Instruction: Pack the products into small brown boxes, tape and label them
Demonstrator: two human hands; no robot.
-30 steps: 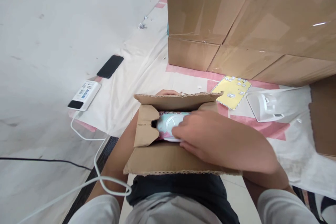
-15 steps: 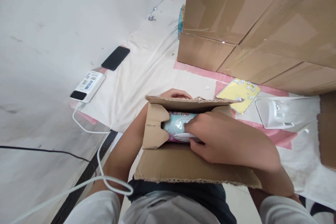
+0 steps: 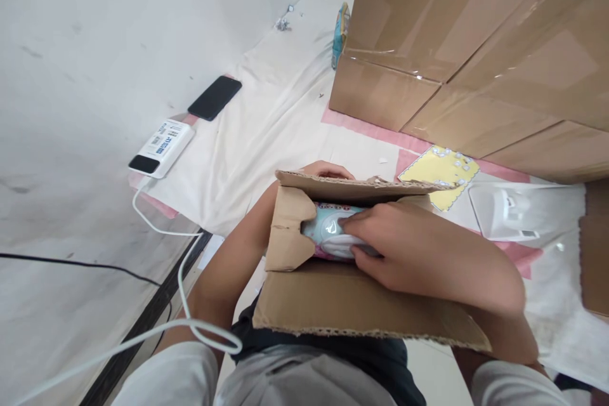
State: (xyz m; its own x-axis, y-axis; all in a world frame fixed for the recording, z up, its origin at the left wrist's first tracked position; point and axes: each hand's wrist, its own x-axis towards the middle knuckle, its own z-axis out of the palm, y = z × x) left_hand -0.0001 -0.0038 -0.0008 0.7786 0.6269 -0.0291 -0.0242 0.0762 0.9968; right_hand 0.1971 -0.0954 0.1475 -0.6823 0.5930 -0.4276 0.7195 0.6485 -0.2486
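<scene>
A small open cardboard box [image 3: 342,304] rests in front of me with its flaps spread. Inside lies a pale blue and pink wipes pack [image 3: 323,228]. My right hand [image 3: 404,247] reaches into the box, fingers closed around the pack's right end. My left hand [image 3: 326,169] is behind the box's far flap; only the fingertips show, curled over the flap's edge, with the forearm running along the box's left side.
Large taped cardboard cartons [image 3: 476,44] stand at the back right. A yellow sticker sheet [image 3: 440,174] and a clear plastic tray [image 3: 518,216] lie on the white sheet. At left lie a black phone [image 3: 215,98] and a white power bank [image 3: 162,147] with its cable [image 3: 181,304].
My right hand's fingers have slid further left over the pack and tightened on it. The view has shifted slightly, so the box sits a little further right.
</scene>
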